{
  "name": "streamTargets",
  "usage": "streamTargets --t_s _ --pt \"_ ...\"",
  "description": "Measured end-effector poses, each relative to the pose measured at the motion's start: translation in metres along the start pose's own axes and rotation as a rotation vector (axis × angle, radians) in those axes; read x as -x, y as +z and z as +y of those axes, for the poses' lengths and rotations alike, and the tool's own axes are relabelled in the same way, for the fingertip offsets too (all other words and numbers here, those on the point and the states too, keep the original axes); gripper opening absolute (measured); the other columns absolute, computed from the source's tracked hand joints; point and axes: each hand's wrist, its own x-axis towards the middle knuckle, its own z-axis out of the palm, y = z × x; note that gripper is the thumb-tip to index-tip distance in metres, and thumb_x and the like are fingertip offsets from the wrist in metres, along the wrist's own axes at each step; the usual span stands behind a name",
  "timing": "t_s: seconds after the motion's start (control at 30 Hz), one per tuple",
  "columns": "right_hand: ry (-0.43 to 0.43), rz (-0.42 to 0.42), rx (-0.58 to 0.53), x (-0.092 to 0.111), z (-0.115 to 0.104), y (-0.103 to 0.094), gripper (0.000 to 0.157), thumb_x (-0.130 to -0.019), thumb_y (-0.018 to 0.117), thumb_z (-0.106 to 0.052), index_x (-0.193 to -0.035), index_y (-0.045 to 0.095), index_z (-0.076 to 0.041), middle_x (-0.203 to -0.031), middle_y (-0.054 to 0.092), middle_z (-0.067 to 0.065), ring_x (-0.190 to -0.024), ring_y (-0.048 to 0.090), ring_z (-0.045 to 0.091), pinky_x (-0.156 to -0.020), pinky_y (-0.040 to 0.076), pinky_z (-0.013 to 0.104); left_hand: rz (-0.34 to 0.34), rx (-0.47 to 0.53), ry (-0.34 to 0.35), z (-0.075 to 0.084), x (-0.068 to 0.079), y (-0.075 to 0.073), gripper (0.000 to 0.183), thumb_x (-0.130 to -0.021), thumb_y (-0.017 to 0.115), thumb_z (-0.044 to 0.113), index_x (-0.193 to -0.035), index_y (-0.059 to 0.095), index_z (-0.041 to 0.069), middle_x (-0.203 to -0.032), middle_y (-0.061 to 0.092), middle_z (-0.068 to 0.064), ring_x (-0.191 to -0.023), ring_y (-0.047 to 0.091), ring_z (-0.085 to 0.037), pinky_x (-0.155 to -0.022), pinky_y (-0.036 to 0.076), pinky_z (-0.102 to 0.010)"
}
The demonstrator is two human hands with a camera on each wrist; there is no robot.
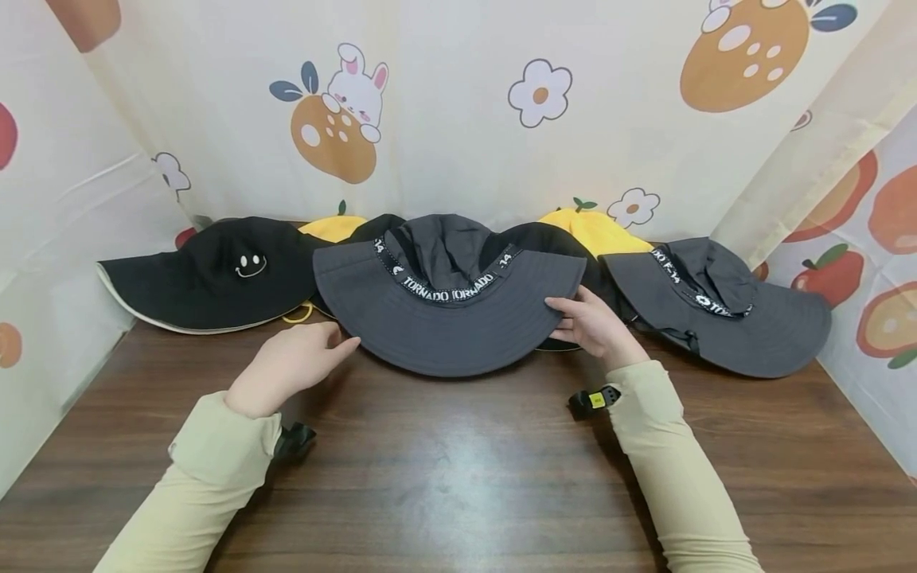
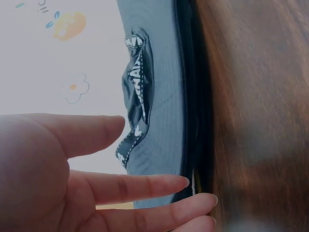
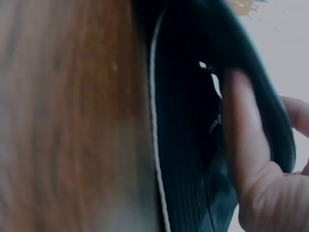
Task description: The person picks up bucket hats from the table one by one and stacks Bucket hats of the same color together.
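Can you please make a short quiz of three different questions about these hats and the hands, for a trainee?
1. True or false: the right hand pinches the brim of the dark grey fabric bucket hat.
2. Which word repeats on its black band?
3. The left hand is: A) holding the black smiley-face bucket hat; B) open beside the grey brim.

Key: 1 true; 2 TORNADO; 3 B.

yellow hats (image 1: 595, 227) half hidden — table (image 3: 63, 121) blurred
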Motion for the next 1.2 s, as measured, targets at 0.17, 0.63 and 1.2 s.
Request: streamTargets --t_s 0.17,0.63,1.2 --pt "-0.033 0.028 0.032 0.0 0.001 0.007 0.061 -0.097 0.049 -0.009 -0.147 0.015 -0.004 -0.081 0.067 -0.008 -0.07 0.069 0.008 -0.063 0.055 0.023 -0.01 -0.004 0.001 0.0 0.0 -0.001 0.036 -0.096 0.046 0.038 -0.075 0.054 0.01 -0.059 0.05 -0.001 -0.056 0.048 -0.016 -0.054 0.035 -0.03" --pt "-0.197 0.135 0.216 0.013 -0.01 0.01 0.034 -0.096 0.052 -0.006 -0.129 0.046 0.002 -0.082 0.065 -0.009 -0.067 0.065 0.006 -0.062 0.055 0.024 0.032 0.07 -0.053 -0.014 0.007 -0.024 0.041 -0.097 0.044 0.043 -0.091 0.061 0.007 -0.07 0.053 -0.004 -0.064 0.05 -0.018 -0.056 0.037 -0.03" --pt "-0.452 -0.12 -0.06 0.047 -0.035 0.012 0.028 -0.094 0.051 0.004 -0.113 0.062 -0.014 -0.093 0.068 0.001 -0.072 0.069 0.012 -0.06 0.057 0.027 0.294 0.294 -0.098 -0.037 0.021 -0.058 0.069 -0.097 0.038 0.052 -0.14 0.035 -0.001 -0.126 0.052 -0.027 -0.114 0.05 -0.042 -0.09 0.039 -0.056"
